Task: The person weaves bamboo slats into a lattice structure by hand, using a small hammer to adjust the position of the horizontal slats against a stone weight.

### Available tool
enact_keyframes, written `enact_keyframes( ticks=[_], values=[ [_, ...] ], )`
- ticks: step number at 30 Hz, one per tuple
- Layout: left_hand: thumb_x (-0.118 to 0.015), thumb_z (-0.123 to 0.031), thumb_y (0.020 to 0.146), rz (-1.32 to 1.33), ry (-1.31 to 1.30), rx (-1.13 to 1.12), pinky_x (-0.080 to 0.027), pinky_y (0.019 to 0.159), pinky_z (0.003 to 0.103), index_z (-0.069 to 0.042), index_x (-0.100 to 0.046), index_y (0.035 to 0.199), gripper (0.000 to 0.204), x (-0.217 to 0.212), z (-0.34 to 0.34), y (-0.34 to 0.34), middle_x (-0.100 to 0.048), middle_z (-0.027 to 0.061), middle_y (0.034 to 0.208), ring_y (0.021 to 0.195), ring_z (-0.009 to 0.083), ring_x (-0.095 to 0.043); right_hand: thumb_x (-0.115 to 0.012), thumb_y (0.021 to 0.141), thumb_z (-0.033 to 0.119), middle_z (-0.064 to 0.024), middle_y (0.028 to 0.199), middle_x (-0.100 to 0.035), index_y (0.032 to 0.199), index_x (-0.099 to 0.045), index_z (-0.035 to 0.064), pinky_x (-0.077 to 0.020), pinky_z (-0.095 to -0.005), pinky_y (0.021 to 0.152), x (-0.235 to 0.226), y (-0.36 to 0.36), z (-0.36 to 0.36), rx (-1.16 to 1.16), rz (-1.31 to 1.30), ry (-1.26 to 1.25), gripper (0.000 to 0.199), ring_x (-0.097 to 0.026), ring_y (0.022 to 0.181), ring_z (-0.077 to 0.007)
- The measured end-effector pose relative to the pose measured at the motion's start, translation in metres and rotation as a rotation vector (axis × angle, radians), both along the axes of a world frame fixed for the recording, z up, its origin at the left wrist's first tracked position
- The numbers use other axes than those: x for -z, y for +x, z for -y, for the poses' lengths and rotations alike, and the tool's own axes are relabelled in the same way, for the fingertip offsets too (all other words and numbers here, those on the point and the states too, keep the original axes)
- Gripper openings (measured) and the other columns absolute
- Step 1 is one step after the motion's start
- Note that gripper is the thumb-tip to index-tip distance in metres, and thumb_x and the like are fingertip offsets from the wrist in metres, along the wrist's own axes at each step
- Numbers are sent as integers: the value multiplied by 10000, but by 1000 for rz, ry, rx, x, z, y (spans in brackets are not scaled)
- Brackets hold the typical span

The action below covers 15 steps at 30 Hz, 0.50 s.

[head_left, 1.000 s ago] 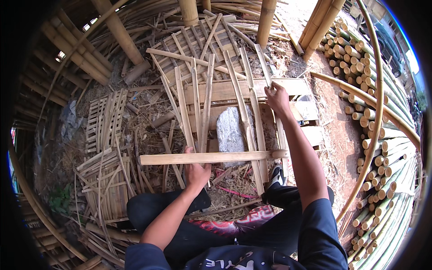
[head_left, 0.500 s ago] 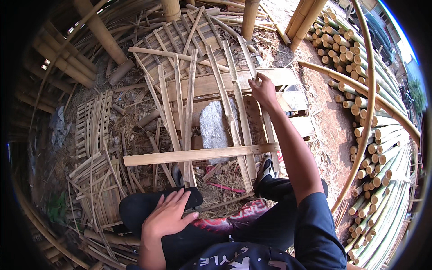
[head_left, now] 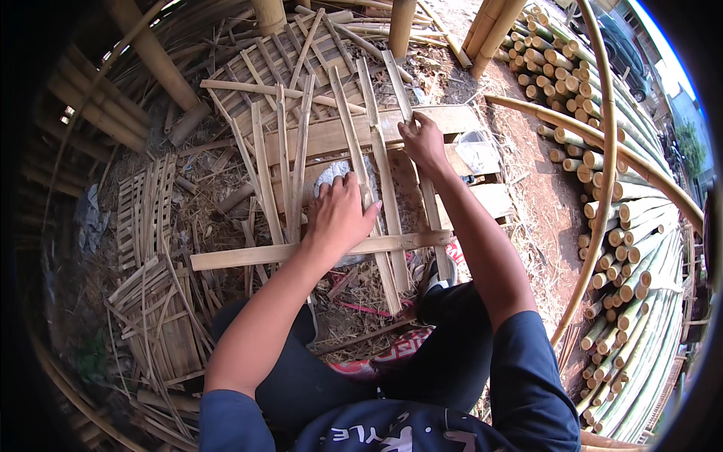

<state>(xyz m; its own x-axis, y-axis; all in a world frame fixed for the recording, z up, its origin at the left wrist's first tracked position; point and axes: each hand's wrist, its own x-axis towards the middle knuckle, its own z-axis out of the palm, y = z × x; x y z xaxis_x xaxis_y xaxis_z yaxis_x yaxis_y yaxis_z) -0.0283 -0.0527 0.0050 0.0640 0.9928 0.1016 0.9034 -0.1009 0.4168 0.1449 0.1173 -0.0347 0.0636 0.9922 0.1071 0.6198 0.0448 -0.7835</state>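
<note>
Several long bamboo slats lie side by side in front of me, pointing away from my legs. My right hand [head_left: 424, 143] pinches the rightmost bamboo slat [head_left: 395, 83] near its far part. Reaching over the middle, my left hand [head_left: 339, 218] has its fingers and thumb on either side of another bamboo slat [head_left: 343, 102]; the fingertips are partly hidden. A wider bamboo crosspiece [head_left: 245, 257] runs under my left forearm, across the slats' near ends. Beneath them shows part of a rough whitish block [head_left: 331, 172], mostly covered by my left hand.
Wide boards [head_left: 452, 119] lie under the slats' far half. A slatted bamboo panel [head_left: 263, 64] rests beyond. To the left are a lattice piece [head_left: 135, 211] and a heap of strips [head_left: 162, 324]. Stacked bamboo poles [head_left: 633, 256] fill the right side, with a curved pole [head_left: 608, 151] before them.
My left hand has risen from my left knee and moved forward onto a middle slat. The right hand keeps its pinch on the rightmost slat. The whole view has shifted slightly.
</note>
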Motion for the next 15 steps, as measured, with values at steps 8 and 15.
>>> enact_keyframes(
  ticks=[8,15],
  values=[
    [-679,-302,805,24,-46,-120,-535,839,531,102,-568,1100,512,5,-17,7,-658,322,959,905,470,-658,-696,873,254,-326,1094,-664,1286,-579,-64,-499,-436,971,-11,-6,6,-14,-4,-34,534,-646,1091,-429],
    [-704,-272,749,106,12,-150,-534,773,527,35,-575,957,393,15,-20,2,-656,271,868,836,457,-658,-697,874,267,-313,1177,-648,1314,-559,-78,-487,-416,1006,-3,-8,-2,-21,-71,-52,576,-631,1142,-413]
  ],
)
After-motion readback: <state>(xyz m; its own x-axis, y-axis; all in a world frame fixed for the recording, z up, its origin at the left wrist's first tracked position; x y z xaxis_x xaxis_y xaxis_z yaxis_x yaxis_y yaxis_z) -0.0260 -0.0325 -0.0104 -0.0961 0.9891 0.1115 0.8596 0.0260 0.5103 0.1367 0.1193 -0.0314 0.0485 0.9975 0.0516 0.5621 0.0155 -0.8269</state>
